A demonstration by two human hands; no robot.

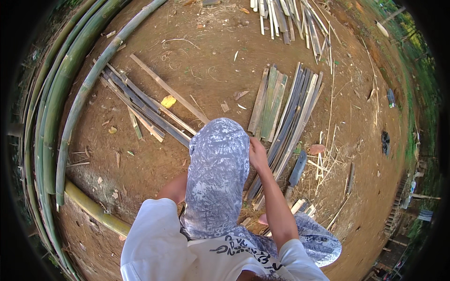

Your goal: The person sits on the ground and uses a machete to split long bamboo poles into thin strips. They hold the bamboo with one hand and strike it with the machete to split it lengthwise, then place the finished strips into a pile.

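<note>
My right hand (pixel 258 155) is at the right side of my raised knee in patterned grey trousers (pixel 216 173). Its visible fingers are curled inward, and the knee hides their tips and whatever they grip. Of my left arm (pixel 174 188) only a stretch of bare skin below the white sleeve shows; the left hand is hidden behind the knee. Close by on the right lies a bundle of long split bamboo strips (pixel 294 117), with shorter green-brown bamboo slats (pixel 268 103) against it. A wide-bladed machete (pixel 297 168) rests on the ground right of my forearm.
Long green bamboo poles (pixel 56 107) curve along the left, and a yellowish pole (pixel 96 210) lies lower left. Loose split strips (pixel 145 105) spread left of my knee. Another strip pile (pixel 281 16) is at the far side. Thin shavings (pixel 323 161) litter the dirt (pixel 197 61).
</note>
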